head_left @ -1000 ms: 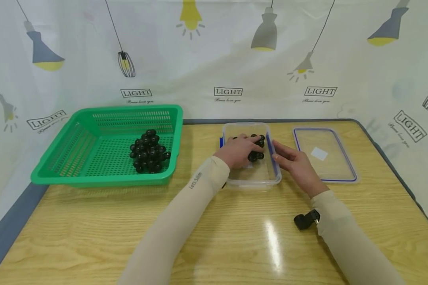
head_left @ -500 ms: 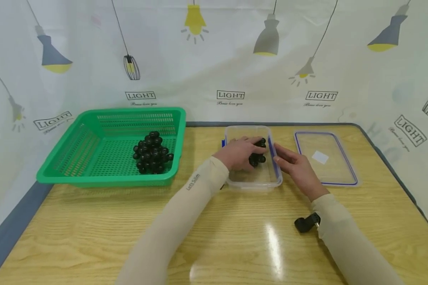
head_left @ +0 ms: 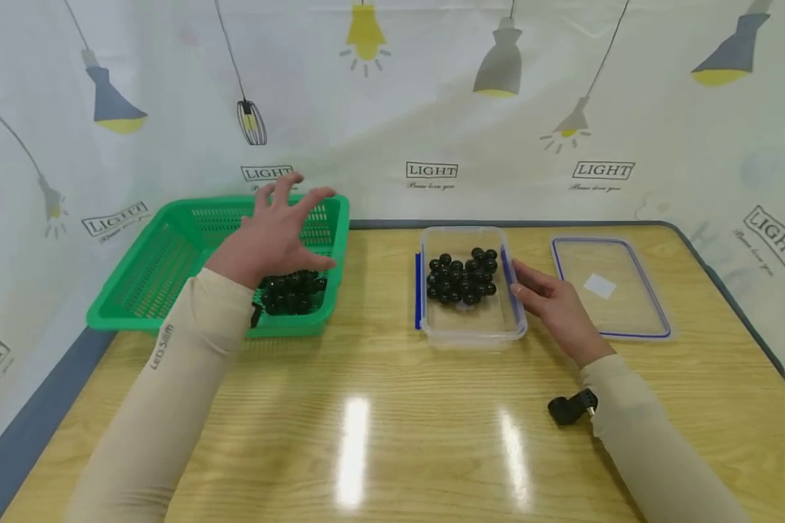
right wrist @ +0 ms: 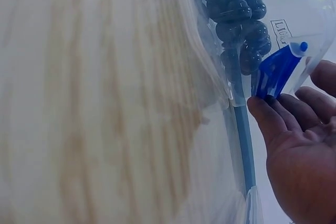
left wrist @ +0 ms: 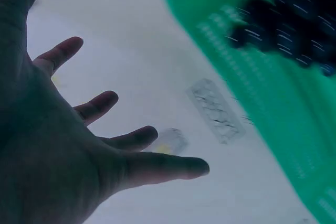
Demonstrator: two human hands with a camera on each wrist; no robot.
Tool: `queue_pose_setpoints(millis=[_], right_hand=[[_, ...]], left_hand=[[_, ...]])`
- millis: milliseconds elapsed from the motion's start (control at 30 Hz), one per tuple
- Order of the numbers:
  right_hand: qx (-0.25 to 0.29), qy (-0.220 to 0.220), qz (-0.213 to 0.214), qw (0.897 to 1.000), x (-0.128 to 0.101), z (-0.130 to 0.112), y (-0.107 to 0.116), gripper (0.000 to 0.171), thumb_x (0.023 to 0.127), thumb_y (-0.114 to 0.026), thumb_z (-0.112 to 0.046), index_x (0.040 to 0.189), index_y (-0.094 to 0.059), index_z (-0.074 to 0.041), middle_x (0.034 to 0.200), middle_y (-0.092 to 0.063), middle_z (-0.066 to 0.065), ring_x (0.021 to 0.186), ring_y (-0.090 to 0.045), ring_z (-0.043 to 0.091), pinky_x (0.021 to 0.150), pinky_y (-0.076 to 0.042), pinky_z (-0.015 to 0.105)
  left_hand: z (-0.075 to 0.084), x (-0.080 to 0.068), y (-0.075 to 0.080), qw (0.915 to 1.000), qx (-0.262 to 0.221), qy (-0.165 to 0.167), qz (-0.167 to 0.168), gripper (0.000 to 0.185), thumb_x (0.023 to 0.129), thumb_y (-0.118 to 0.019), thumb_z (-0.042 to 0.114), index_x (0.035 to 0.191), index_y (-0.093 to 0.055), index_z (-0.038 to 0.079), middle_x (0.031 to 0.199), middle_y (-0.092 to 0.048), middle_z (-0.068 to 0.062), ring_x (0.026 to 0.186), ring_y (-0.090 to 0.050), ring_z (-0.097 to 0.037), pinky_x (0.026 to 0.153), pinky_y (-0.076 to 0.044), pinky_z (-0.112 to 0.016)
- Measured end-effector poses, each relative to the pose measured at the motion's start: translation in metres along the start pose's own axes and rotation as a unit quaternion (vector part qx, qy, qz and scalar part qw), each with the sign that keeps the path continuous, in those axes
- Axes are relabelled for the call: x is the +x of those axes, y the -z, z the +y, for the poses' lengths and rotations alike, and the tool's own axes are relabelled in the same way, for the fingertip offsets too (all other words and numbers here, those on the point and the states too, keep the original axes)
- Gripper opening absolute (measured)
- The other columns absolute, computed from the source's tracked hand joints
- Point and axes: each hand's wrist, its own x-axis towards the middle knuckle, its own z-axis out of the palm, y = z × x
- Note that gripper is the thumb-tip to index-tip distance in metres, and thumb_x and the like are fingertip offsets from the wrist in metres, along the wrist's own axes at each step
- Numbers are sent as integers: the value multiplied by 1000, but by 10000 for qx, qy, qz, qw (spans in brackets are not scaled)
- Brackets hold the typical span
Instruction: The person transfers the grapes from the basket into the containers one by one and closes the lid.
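Observation:
My left hand (head_left: 268, 236) hovers over the green basket (head_left: 105, 322) with its fingers spread, and holds nothing. Below it a bunch of dark grapes (head_left: 292, 293) lies in the basket, partly hidden by the hand. In the left wrist view the grapes (left wrist: 286, 30) are apart from the spread fingers. My right hand (head_left: 559, 309) touches the right side of a clear plastic container (head_left: 467, 334), fingers fairly straight. Another bunch of dark grapes (head_left: 461, 278) lies inside the container. In the right wrist view, thumb and fingers are at the container's blue latch (right wrist: 281, 71).
A clear lid (head_left: 628, 290) with a blue seal lies right of the container on the wooden table (head_left: 432, 428). Behind the table hangs a white lamp-print curtain (head_left: 432, 109). A black device (head_left: 570, 407) sticks out from the right sleeve.
My left hand has left the grapes in the container and moved left, over the basket, with its fingers spread. The right hand stays at the container's side. The head view has shifted slightly.

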Motion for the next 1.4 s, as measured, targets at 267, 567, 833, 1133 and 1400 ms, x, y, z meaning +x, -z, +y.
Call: queue_pose_setpoints(millis=[267, 567, 833, 1133, 1400], right_hand=[[65, -42, -24, 10000, 1, -1, -2, 62, 102, -55, -26, 155, -28, -8, 157, -27, 16, 141, -30, 32, 98, -42, 22], [139, -15, -38, 9999, -2, -3, -1, 60, 103, -54, -24, 154, -28, -7, 157, -27, 17, 141, -30, 33, 97, -42, 21], [67, -55, -92, 9999, -1, -3, 0, 61, 103, -54, -25, 155, -27, -9, 157, -27, 15, 141, -30, 31, 100, -41, 24], [83, -126, -92, 9998, -2, -4, 1, 59, 103, -53, -23, 155, -28, -11, 157, -27, 13, 141, -31, 29, 102, -40, 28], [-50, -155, -70, 9998, 1, 0, 1, 61, 103, -53, -27, 156, -27, -11, 157, -27, 14, 140, -31, 30, 100, -41, 26]], left_hand=[[-56, 1, -17, 9911, -346, 732, -1052, 104, 79, -79, 51, 158, -16, 25, 157, 6, -25, 134, -7, -64, 86, -33, -78], [-73, 19, -34, 9754, 6, 649, -2107, 104, 79, -81, 42, 157, -17, 19, 155, 0, -28, 131, -24, -62, 89, -37, -70], [-54, 33, -48, 9590, 461, 800, -2681, 87, 81, -81, 26, 153, -32, 17, 153, -6, -29, 121, -42, -49, 82, -47, -53], [-48, 38, -44, 9553, 630, 788, -2778, 65, 81, -74, 7, 141, -50, 12, 153, -13, -25, 104, -45, -45, 68, -45, -42], [-53, 42, -45, 9602, 591, 481, -2688, 40, 85, -71, 6, 124, -61, 11, 136, -32, -21, 92, -47, -36, 72, -42, -41]])
